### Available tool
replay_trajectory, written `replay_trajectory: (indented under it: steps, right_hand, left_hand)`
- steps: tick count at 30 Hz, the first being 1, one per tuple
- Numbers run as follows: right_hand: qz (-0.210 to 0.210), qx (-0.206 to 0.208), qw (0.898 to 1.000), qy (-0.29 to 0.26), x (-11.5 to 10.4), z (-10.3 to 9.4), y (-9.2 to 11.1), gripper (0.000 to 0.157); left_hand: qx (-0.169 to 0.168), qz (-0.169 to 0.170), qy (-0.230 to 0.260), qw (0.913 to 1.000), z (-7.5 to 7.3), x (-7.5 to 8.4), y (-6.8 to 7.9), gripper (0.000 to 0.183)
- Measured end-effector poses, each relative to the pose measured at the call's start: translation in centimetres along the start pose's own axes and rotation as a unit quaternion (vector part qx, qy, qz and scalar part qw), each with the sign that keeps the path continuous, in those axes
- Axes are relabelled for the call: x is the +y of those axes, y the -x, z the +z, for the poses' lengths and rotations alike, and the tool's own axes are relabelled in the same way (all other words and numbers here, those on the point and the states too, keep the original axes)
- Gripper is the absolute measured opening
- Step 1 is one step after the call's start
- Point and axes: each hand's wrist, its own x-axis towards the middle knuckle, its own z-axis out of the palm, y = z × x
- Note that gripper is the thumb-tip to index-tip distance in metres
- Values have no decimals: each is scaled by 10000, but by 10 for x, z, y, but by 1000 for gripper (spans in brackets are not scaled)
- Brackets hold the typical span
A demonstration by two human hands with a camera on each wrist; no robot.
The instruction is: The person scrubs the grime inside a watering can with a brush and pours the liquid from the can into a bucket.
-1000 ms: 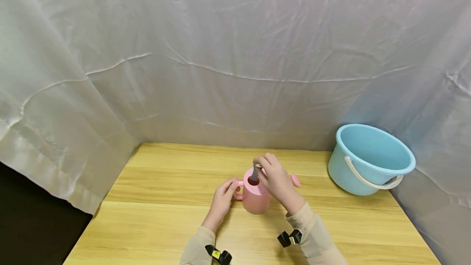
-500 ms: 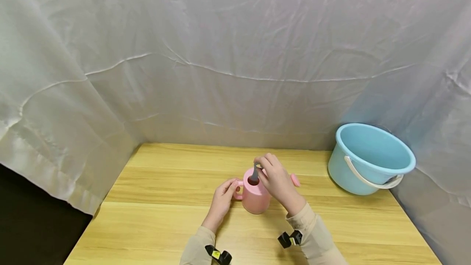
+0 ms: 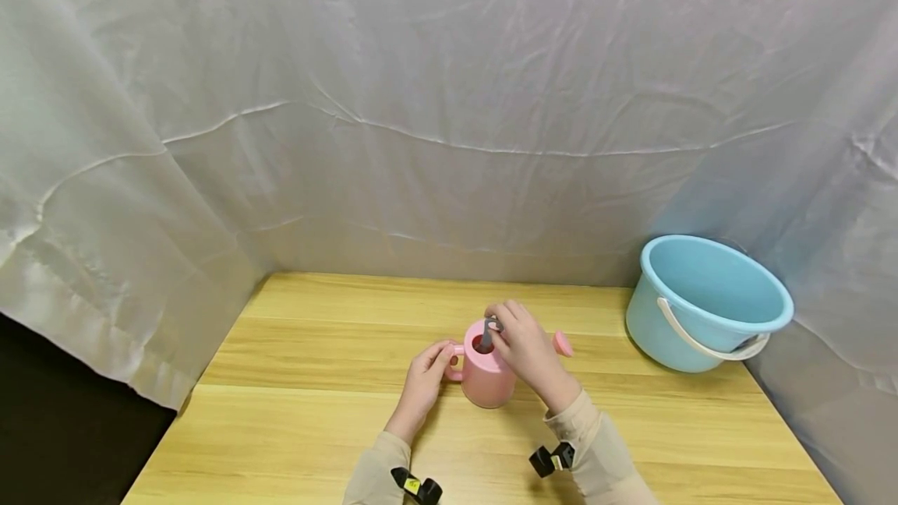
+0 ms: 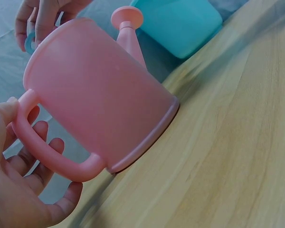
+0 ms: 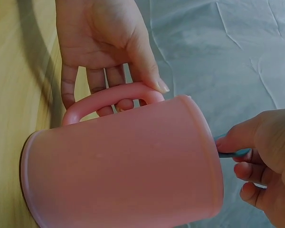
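Observation:
A pink watering can [image 3: 489, 385] stands upright on the table, with its handle to the left and its spout's round head [image 3: 563, 344] to the right. My left hand [image 3: 425, 374] holds the handle [image 4: 47, 154], thumb on its upper part and fingers through or around the loop. Above the can's open top, my right hand [image 3: 525, 345] pinches a grey-blue tool [image 3: 486, 336] by its ring-shaped end [image 5: 237, 153]. The tool's lower part goes down into the opening and is hidden inside the can, so its kind cannot be told.
A light blue bucket [image 3: 648, 326] with a white carry handle [image 3: 691, 340] stands at the table's back right. Grey cloth [image 3: 449, 201] hangs behind and at both sides of the wooden table [image 3: 309, 427]. Black cameras [image 3: 417, 485] sit on both wrists.
My right hand has come down slightly, and the tool's ring end has shifted a little lower and to the right. The left hand and the watering can have stayed in place.

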Motion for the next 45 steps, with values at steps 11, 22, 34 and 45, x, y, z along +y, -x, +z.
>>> replay_trajectory:
  steps: [11, 22, 34, 45]
  right_hand:
    - [342, -235, 9991, -2, 0, -2, 1, 28]
    - [252, -118, 9995, 159, 0, -3, -1, 29]
    - [-31, 373, 9993, -84, -7, -15, -7, 25]
    - [-147, 530, 9983, -210, -9, -17, -5, 22]
  left_hand:
    - [-46, 119, -20, 9999, -1, 0, 0, 40]
    - [-4, 12, 49, 10000, 1, 1, 1, 39]
    - [-7, 78, 53, 10000, 0, 1, 0, 39]
    - [-42, 146, 95, 9998, 0, 0, 0, 37]
